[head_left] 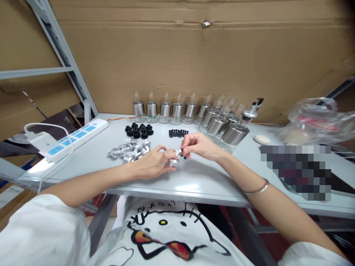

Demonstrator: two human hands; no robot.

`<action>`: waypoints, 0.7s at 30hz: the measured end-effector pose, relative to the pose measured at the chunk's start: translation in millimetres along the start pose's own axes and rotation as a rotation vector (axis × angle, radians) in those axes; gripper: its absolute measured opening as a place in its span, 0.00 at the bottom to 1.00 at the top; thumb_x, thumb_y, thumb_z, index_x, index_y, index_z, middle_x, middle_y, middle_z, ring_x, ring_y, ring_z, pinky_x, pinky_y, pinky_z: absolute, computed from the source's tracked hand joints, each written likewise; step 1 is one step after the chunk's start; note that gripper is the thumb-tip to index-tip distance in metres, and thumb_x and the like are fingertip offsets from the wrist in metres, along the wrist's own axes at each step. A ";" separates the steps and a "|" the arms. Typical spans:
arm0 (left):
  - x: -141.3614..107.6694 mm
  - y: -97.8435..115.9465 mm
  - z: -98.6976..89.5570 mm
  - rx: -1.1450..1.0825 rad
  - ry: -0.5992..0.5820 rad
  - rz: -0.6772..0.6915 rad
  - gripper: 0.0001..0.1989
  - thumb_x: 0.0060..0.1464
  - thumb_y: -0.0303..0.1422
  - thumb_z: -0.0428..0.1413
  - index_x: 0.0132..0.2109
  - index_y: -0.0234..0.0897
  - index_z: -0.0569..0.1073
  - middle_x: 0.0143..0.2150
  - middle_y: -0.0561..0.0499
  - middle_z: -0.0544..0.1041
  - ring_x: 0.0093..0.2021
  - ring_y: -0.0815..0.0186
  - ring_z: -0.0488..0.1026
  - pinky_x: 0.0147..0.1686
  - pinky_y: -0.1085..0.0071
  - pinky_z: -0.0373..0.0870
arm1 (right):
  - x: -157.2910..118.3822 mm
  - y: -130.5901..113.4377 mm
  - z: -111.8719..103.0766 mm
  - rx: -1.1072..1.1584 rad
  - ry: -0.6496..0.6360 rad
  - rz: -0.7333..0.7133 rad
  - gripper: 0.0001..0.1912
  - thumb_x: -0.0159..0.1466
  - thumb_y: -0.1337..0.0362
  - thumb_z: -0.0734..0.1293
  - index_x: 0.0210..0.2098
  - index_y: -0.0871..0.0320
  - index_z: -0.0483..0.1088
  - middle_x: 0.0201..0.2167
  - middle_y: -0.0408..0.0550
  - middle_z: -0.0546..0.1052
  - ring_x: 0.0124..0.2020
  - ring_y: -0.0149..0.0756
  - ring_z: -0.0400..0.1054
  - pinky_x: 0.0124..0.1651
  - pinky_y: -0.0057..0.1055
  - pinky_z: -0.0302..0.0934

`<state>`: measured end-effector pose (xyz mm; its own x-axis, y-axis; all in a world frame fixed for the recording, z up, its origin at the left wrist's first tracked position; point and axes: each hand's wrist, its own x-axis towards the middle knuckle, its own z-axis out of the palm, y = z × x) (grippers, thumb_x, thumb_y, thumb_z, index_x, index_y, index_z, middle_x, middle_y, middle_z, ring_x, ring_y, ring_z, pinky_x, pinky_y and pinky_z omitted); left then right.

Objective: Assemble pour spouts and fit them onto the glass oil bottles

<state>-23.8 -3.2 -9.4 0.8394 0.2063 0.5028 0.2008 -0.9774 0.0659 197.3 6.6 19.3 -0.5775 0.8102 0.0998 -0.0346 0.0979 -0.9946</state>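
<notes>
My left hand [154, 162] is closed on a silver bottle pourer spout [174, 161], holding it just above the table. With thumb and forefinger, my right hand [198, 146] pinches a small black piece [182, 150] at the narrow end of that spout. Whether the piece sits on the spout or only touches it I cannot tell. Left of my hands lies a pile of similar silver spouts [129, 151]. Behind it are several black stoppers [138, 130]. Small black caps [178, 133] stand in rows beyond my hands, and a few more lie partly hidden under my right hand.
Several glass bottles with steel sleeves [177, 110] line the back; one at right carries a fitted pourer [252, 111]. A power strip [77, 138] with a white cable lies left. At right are a white oval object [261, 139], a clear plastic bag [310, 123] and a blurred-out item [302, 171].
</notes>
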 end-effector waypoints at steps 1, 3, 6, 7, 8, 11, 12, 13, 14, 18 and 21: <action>0.1 -0.1 0.3 0.007 0.002 0.010 0.11 0.64 0.31 0.45 0.50 0.41 0.50 0.46 0.45 0.74 0.43 0.63 0.74 0.44 0.61 0.66 | -0.3 -0.5 0.3 -0.016 -0.005 0.008 0.19 0.45 0.56 0.78 0.21 0.62 0.69 0.19 0.42 0.75 0.17 0.24 0.64 0.22 0.23 0.59; 0.4 0.1 0.3 0.030 0.020 0.043 0.10 0.65 0.30 0.44 0.50 0.41 0.50 0.46 0.45 0.74 0.45 0.63 0.73 0.46 0.59 0.65 | -0.9 -1.1 1.4 -0.043 -0.012 0.019 0.20 0.47 0.54 0.77 0.20 0.62 0.68 0.17 0.41 0.74 0.16 0.24 0.63 0.22 0.23 0.58; 1.4 1.3 -0.6 0.050 0.069 0.082 0.09 0.65 0.31 0.42 0.50 0.40 0.49 0.46 0.43 0.73 0.42 0.63 0.73 0.45 0.59 0.66 | -1.2 -0.5 4.8 -0.018 -0.024 0.003 0.21 0.48 0.52 0.77 0.21 0.62 0.67 0.18 0.41 0.73 0.17 0.23 0.63 0.22 0.22 0.57; 1.6 1.8 -1.1 0.047 0.084 0.086 0.09 0.66 0.31 0.41 0.50 0.39 0.49 0.45 0.43 0.73 0.40 0.64 0.73 0.44 0.60 0.67 | -1.4 -0.2 6.1 0.014 -0.032 -0.003 0.21 0.48 0.52 0.77 0.22 0.62 0.67 0.19 0.41 0.74 0.17 0.23 0.63 0.22 0.22 0.57; 1.8 2.1 -1.7 0.039 0.098 0.089 0.09 0.66 0.31 0.41 0.50 0.39 0.49 0.44 0.43 0.73 0.38 0.65 0.72 0.43 0.62 0.67 | -1.6 -0.1 7.3 0.062 -0.044 -0.005 0.21 0.48 0.52 0.77 0.24 0.62 0.68 0.20 0.41 0.74 0.18 0.23 0.64 0.23 0.22 0.58; 1.6 1.7 -2.8 0.004 0.138 0.070 0.09 0.66 0.31 0.40 0.51 0.39 0.48 0.41 0.46 0.72 0.34 0.67 0.70 0.38 0.66 0.68 | -3.5 -1.8 9.3 0.229 -0.098 0.016 0.20 0.51 0.53 0.76 0.33 0.62 0.71 0.25 0.43 0.76 0.25 0.26 0.69 0.29 0.23 0.63; 1.2 1.1 -2.9 -0.007 0.145 0.055 0.09 0.66 0.32 0.40 0.51 0.40 0.48 0.41 0.46 0.71 0.33 0.67 0.69 0.36 0.67 0.68 | -4.4 -3.0 9.3 0.268 -0.120 0.024 0.19 0.53 0.55 0.76 0.36 0.61 0.72 0.27 0.44 0.77 0.28 0.27 0.71 0.32 0.23 0.64; 0.9 0.5 -3.0 -0.015 0.147 0.043 0.09 0.66 0.33 0.40 0.51 0.40 0.48 0.40 0.47 0.71 0.33 0.67 0.68 0.36 0.67 0.68 | -5.3 -4.2 9.0 0.289 -0.143 0.029 0.18 0.54 0.57 0.75 0.39 0.61 0.72 0.29 0.45 0.77 0.29 0.27 0.71 0.33 0.23 0.65; 0.5 -0.2 -3.1 -0.019 0.143 0.037 0.09 0.66 0.33 0.40 0.51 0.41 0.48 0.40 0.47 0.71 0.33 0.67 0.68 0.36 0.67 0.68 | -6.2 -5.2 8.7 0.298 -0.165 0.036 0.18 0.55 0.60 0.75 0.42 0.61 0.72 0.30 0.45 0.78 0.30 0.26 0.71 0.35 0.23 0.65; 0.5 -0.7 -4.4 -0.044 0.109 0.054 0.10 0.66 0.32 0.41 0.51 0.41 0.48 0.43 0.47 0.71 0.34 0.67 0.69 0.39 0.64 0.68 | -8.0 -7.1 8.7 0.346 -0.243 0.083 0.19 0.59 0.64 0.72 0.49 0.61 0.70 0.30 0.45 0.77 0.30 0.26 0.71 0.37 0.24 0.65; 1.7 0.0 -6.0 -0.075 0.093 0.068 0.10 0.65 0.30 0.41 0.51 0.40 0.48 0.42 0.47 0.71 0.35 0.66 0.69 0.40 0.64 0.67 | -8.2 -6.7 10.1 0.376 -0.288 0.099 0.19 0.60 0.63 0.71 0.49 0.63 0.70 0.30 0.45 0.76 0.31 0.28 0.71 0.40 0.26 0.65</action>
<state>-25.3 -3.2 -3.4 0.7988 0.1377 0.5856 0.1036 -0.9904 0.0914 194.0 -6.5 24.9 -0.7938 0.6066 0.0446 -0.2292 -0.2303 -0.9457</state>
